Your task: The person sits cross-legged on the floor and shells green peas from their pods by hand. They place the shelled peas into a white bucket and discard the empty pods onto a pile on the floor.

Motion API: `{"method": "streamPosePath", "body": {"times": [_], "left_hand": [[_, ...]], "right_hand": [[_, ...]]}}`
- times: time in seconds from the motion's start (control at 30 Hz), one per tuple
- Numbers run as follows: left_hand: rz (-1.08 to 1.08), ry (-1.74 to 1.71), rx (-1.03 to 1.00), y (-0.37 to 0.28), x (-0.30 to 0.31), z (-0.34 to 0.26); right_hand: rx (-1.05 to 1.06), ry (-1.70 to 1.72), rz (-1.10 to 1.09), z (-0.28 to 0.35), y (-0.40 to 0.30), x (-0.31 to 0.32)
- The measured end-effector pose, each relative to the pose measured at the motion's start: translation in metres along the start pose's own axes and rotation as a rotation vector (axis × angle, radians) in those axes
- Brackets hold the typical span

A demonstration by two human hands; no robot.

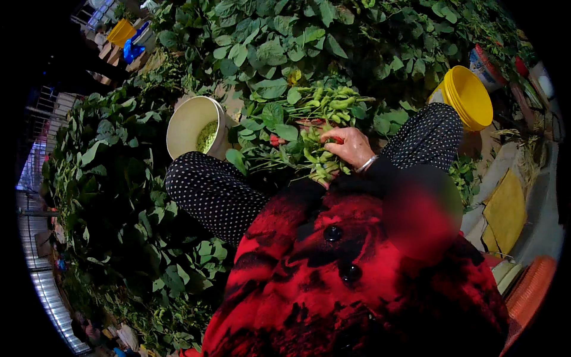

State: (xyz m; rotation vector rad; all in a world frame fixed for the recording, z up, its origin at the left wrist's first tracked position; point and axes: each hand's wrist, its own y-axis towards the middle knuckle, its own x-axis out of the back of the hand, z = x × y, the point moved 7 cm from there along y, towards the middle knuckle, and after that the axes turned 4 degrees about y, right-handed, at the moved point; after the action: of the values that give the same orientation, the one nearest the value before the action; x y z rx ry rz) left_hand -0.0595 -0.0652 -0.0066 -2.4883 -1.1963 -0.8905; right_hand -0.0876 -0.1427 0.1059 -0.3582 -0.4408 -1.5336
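Green bean pods on leafy stalks (316,154) lie between my knees. My right hand (350,145) is at these pods from the right, a bracelet on its wrist; a small red thing shows between its thumb and fingers, too small to name. My left hand (322,182) is mostly hidden beneath the pods, with only a little skin showing past the dark cuff. Just beyond, more stalks with plump pods (341,102) rest on the leaves. By my left knee stands a white plastic bucket (177,129), tilted in view, with shelled green beans (207,137) inside.
Heaps of leafy bean plants (272,44) spread ahead and along the left (129,178). A yellow bucket (475,98) sits beyond my right knee, with a red-rimmed tub (486,67) behind it. Another yellow bucket (121,33) and a blue bag (133,50) are at the far left.
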Motion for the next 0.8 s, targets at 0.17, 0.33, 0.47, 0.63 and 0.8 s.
{"method": "streamPosePath", "body": {"times": [0.17,0.33,0.47,0.63,0.8], "left_hand": [[-0.067,0.481,-0.255,0.005,-0.036,-0.017],[0.152,-0.175,-0.066,0.035,0.02,-0.045],[0.004,-0.455,-0.103,0.076,0.062,-0.073],[0.179,-1.192,0.031,0.128,0.087,-0.093],[0.198,-1.315,0.168,0.118,0.076,-0.088]], "right_hand": [[0.008,-0.021,-0.014,-0.006,-0.004,0.031],[0.277,-0.201,-0.224,0.058,-0.001,0.06],[0.429,-0.298,-0.446,0.09,0.001,0.103],[0.47,-0.304,-0.51,0.114,0.021,0.136],[0.315,-0.293,-0.398,0.049,0.059,0.112]]}}
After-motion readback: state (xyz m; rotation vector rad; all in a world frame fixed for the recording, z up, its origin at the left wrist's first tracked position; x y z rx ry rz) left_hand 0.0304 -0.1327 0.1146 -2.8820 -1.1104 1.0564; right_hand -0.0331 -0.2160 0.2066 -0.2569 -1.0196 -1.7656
